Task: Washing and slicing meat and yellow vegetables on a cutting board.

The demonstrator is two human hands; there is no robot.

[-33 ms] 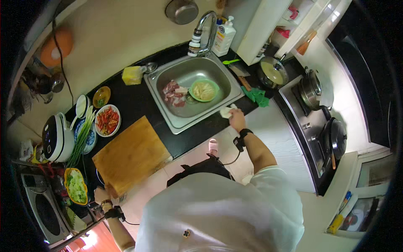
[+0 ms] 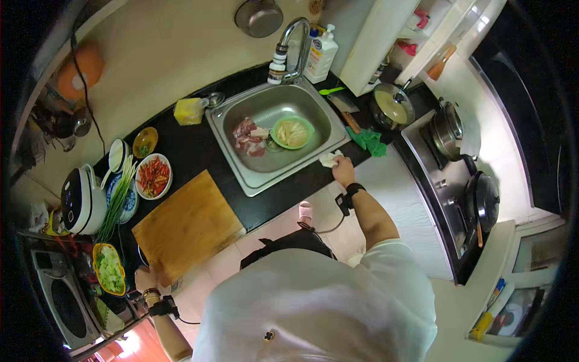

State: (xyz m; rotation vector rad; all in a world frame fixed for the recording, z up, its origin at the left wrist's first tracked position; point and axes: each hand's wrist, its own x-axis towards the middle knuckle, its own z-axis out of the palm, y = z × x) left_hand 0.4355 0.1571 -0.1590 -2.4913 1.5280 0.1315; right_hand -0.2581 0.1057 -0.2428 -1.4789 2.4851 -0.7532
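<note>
My right hand (image 2: pixel 344 171) presses a crumpled white cloth (image 2: pixel 330 158) on the black counter, just off the sink's (image 2: pixel 256 184) front right corner. My left hand (image 2: pixel 145 280) is low at the near left corner of the wooden cutting board (image 2: pixel 187 223); its fingers are too unclear to read, and whether it grips the board does not show. Inside the sink lie pieces of raw meat (image 2: pixel 248 139) beside a light green bowl (image 2: pixel 292 132) of pale strips. A green plastic bag (image 2: pixel 369 142) and a knife (image 2: pixel 348 113) with a wooden handle lie right of the sink.
At left stand a rice cooker (image 2: pixel 84 199), a bowl of red chilies (image 2: pixel 154 175), green onions (image 2: pixel 120 199) and a yellow basket (image 2: pixel 110 271) of chopped greens. A pan (image 2: pixel 392 106) and a black lidded wok (image 2: pixel 484 199) are at right. The faucet (image 2: pixel 295 51) arches over the sink.
My right hand and the cloth have slid slightly to the right along the counter. My left hand stays by the board's corner.
</note>
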